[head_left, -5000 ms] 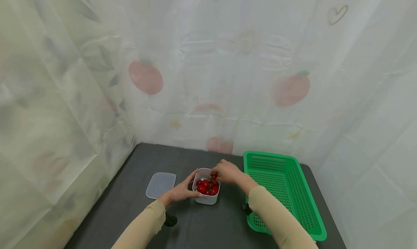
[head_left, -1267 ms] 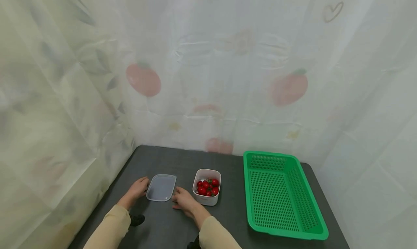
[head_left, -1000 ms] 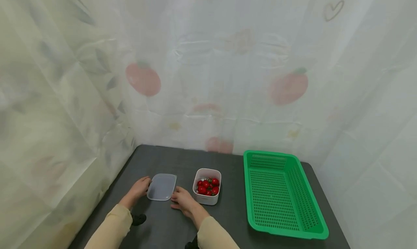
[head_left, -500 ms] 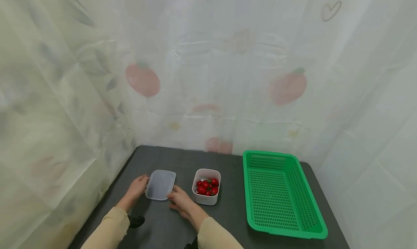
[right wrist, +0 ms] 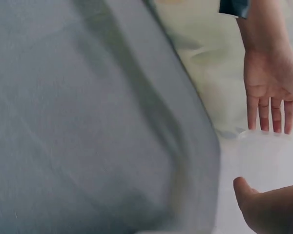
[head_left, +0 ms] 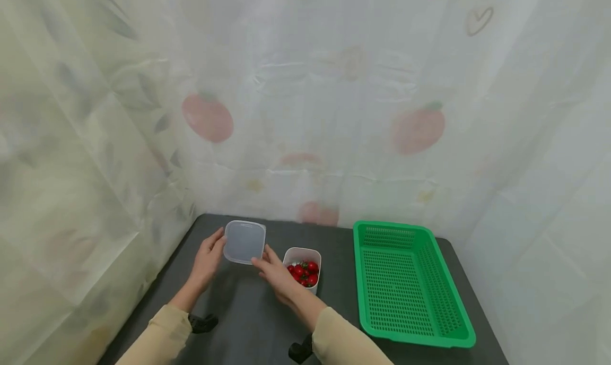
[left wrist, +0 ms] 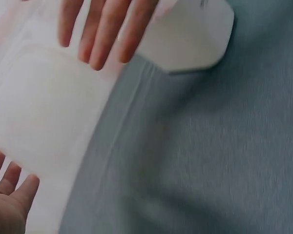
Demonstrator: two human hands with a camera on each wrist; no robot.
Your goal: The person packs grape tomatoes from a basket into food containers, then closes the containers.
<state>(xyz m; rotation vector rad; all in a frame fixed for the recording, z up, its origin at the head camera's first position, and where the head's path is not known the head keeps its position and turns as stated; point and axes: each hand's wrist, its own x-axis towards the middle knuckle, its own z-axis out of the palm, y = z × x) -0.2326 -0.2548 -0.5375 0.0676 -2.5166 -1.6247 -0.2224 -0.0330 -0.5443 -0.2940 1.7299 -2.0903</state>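
Observation:
A translucent square lid [head_left: 244, 242] is raised above the table between my two hands. My left hand [head_left: 206, 261] holds its left edge, and my right hand [head_left: 281, 280] pinches its near right corner with the thumb on top. The left wrist view shows the pale lid [left wrist: 44, 107] between both hands' fingertips. In the right wrist view my left fingers lie straight along the faint lid [right wrist: 263, 153]. Just beyond my right hand stands a white plastic box [head_left: 319, 288] holding several red cherry tomatoes [head_left: 305, 272]; my right hand partly covers it.
To the right a green perforated plastic basket [head_left: 393, 290] rests on the dark grey table [head_left: 258, 322]. A pale printed curtain [head_left: 305, 105] rises behind the table and along both sides.
Earlier my hands were at the tomato box, then moved left to the lid lying on the table. The lid has since been lifted up and slightly right, towards the box.

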